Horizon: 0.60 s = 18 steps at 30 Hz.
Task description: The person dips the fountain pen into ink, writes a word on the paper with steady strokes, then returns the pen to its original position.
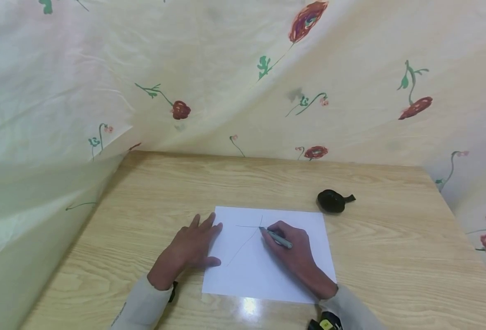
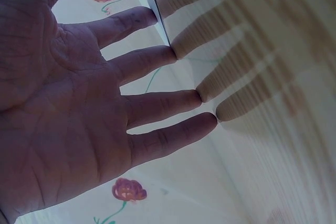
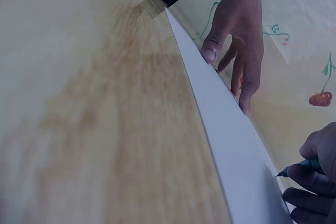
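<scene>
A white sheet of paper [image 1: 243, 279] lies on the wooden table, bearing a few thin drawn lines [image 1: 243, 247]: a short horizontal one crossed by a long slanting one. My right hand [image 1: 294, 247] rests on the sheet and pinches a grey-green pen [image 1: 281, 239], whose tip meets the paper near the crossing. At the sheet's left edge my left hand [image 1: 195, 245] is spread, its fingers straight. In the left wrist view the fingertips of that left hand [image 2: 79, 98] touch the table and the paper's edge. The right wrist view shows the pen's dark tip [image 3: 283, 172] at the paper.
A small black pan-shaped object [image 1: 331, 201] with a short handle stands beyond the paper's top right corner. Behind the wooden table [image 1: 391, 229] hangs a cream cloth [image 1: 226, 68] with painted flowers, and it also drapes down both sides.
</scene>
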Each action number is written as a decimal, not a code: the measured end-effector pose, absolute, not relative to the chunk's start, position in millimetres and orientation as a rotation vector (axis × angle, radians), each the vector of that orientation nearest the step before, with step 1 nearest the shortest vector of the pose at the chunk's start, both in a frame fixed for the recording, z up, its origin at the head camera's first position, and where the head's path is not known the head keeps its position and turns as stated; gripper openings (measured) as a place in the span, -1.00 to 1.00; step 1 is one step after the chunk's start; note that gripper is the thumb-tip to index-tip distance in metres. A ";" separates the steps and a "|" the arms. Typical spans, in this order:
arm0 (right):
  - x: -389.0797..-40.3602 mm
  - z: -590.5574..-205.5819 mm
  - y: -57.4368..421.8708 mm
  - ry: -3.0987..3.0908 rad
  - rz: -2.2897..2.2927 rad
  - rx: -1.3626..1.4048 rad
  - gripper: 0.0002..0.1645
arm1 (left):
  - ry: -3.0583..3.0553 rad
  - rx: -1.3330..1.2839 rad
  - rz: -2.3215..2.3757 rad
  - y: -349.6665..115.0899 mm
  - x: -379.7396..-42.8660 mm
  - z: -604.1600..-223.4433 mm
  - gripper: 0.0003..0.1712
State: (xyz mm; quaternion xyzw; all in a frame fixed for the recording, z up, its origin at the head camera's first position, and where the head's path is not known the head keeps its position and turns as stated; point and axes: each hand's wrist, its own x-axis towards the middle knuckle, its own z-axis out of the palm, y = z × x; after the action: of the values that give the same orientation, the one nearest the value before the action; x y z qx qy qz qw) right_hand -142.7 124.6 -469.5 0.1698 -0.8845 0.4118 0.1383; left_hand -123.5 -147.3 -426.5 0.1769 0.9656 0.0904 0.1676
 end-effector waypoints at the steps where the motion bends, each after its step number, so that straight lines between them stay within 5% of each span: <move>1: -141.8 -469.3 124.0 -2.560 1.190 0.489 -0.84 | 2.747 0.505 0.258 -148.0 -123.1 -427.1 0.02; 18: -127.2 -471.4 116.2 -2.530 1.178 0.479 -0.84 | 2.751 0.540 0.250 -156.8 -115.2 -427.3 0.02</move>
State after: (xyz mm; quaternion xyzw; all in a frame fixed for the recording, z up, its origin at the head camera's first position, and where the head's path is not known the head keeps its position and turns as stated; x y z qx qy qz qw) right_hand -127.2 116.2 -471.4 0.1672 -0.8829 0.4109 0.1542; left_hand -115.2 -156.8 -427.3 0.1894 0.9643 0.0877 0.1627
